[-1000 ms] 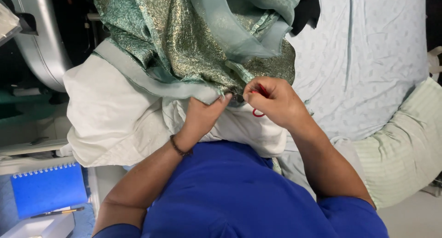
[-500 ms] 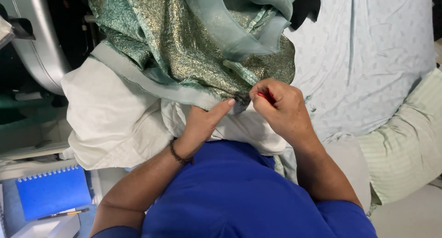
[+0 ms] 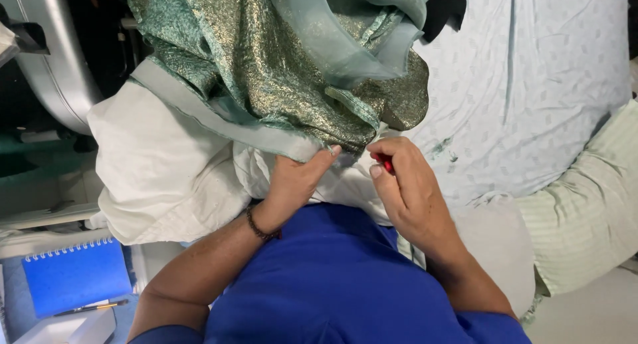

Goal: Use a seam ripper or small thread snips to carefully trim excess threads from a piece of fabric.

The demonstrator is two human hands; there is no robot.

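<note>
The hem of the green cloth [image 3: 279, 85] is pinched by the left hand [image 3: 296, 181]; a small red tool [image 3: 383, 162] is clamped in the right hand [image 3: 405, 184] fingers, just right of it.

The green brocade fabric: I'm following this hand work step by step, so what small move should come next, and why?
Probably bring the small red tool in the right hand a touch left to the fabric's pale edge band. The left hand already pinches that edge taut, fingertips right beside the tool, which stands just clear of the cloth. What kind of tool it is cannot be told.
</note>
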